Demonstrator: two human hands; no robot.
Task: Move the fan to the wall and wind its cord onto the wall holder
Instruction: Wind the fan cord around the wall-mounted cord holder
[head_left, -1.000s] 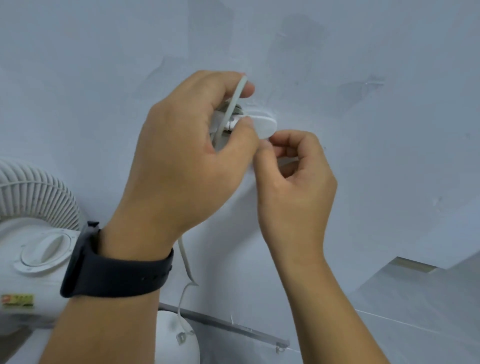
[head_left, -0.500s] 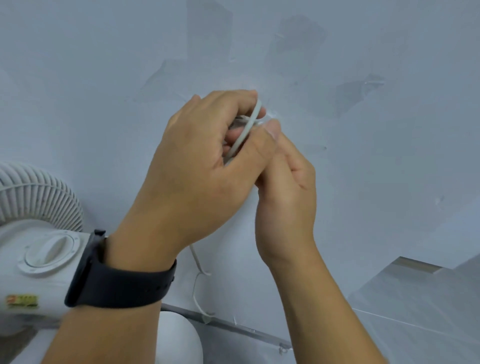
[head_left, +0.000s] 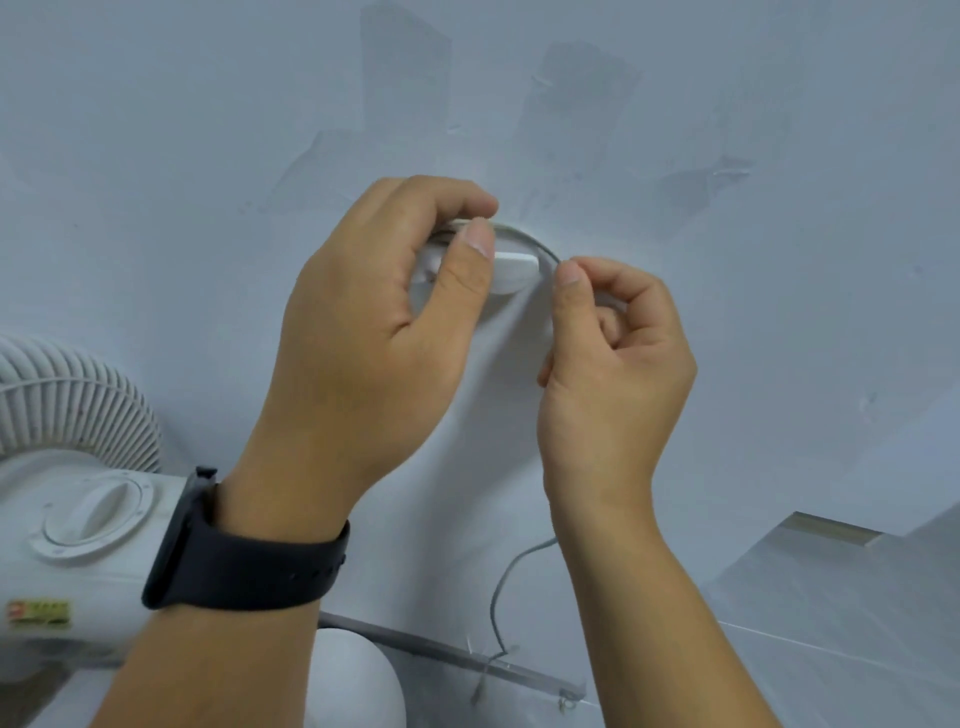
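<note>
Both hands were up at the pale blue wall (head_left: 727, 260), working at the white wall holder (head_left: 511, 267) fixed to it. The left hand (head_left: 374, 332), with a dark watch band (head_left: 244, 564) on its wrist, curled around the holder's left side: its fingers (head_left: 447, 195) hooked over the top and its thumb pressed the thin grey-white cord (head_left: 530, 239) down against the holder's upper edge. From under that thumb the cord arched to the right over the holder and down to the right hand (head_left: 613, 358), which pinched it between thumb and forefinger just beside the holder's right end; the other fingers of that hand were curled in toward the palm. Below the right wrist a slack length of the cord showed again, looping down toward a metal strip (head_left: 452, 657) at the foot of the wall, where its end was too small to make out. How many turns already lay on the holder could not be told, since the left hand covered most of it. At the lower left stood the white fan (head_left: 67, 467), close against the wall, its ribbed grille and round rear knob in view, partly cut off by the edge of the view
</note>
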